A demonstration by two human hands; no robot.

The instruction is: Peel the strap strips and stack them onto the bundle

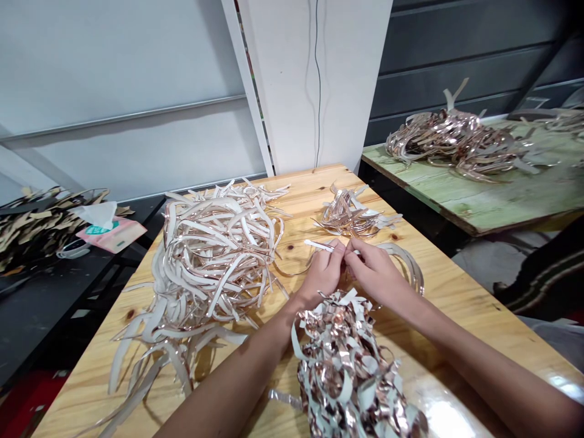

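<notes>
My left hand [323, 267] is closed in a pinch on a thin strip [318, 245], whose white end sticks out to the left. Close beside it, my right hand [371, 267] is also closed, its fingertips almost meeting those of my left; the fingers hide what lies in them, which seems to be the same strip. A loop of strips [414, 271] curves out past my right hand. Under my wrists sits a heap of crinkled rose-gold foil curls [351, 371] with pale backs. Just beyond my hands lies a small bundle of shiny strips [349, 213].
A large tangle of white and rose-gold strips [219, 243] covers the left of the wooden table [456, 316]. Left of it, a dark table holds a pink tissue pack [114, 234] and brown scraps [45, 225]. More foil strips [460, 143] lie on a green table [438, 188].
</notes>
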